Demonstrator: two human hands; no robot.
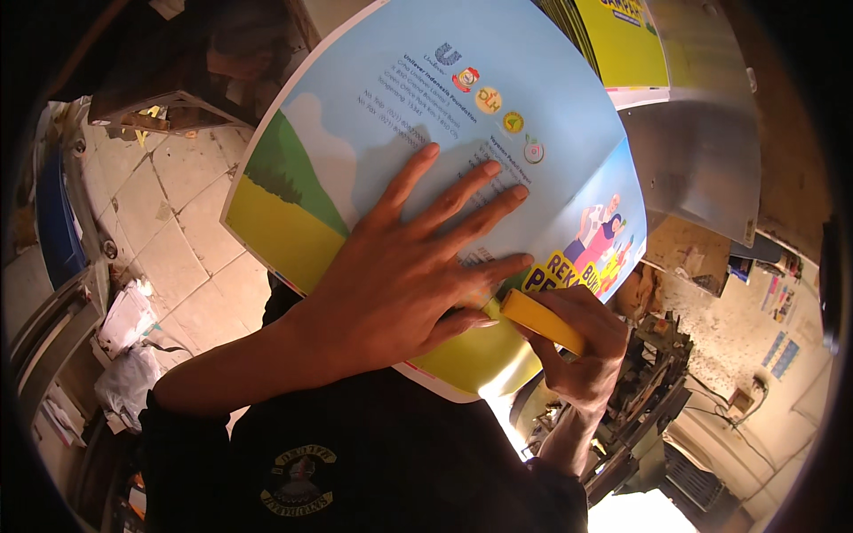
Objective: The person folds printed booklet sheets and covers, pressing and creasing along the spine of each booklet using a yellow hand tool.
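A large printed cover sheet (373, 89), light blue with green hills and cartoon figures, spreads in front of me with a crease toward its right side. My left hand (418, 249) lies flat on it, palm down, fingers spread. Close to the left thumb, my right hand (586, 338) grips a smooth yellow bar-like object (542, 322) with a rounded edge. One end of this object meets the sheet near the crease. Its exact kind cannot be made out, since the fingers cover part of it.
A stack of similar yellow-green printed sheets (622, 44) lies at the far right, beside a grey metal panel (702, 151). Dark machinery (653, 373) stands to the right. A clear plastic bag (129, 382) and papers sit at left, near the tiled floor (191, 182).
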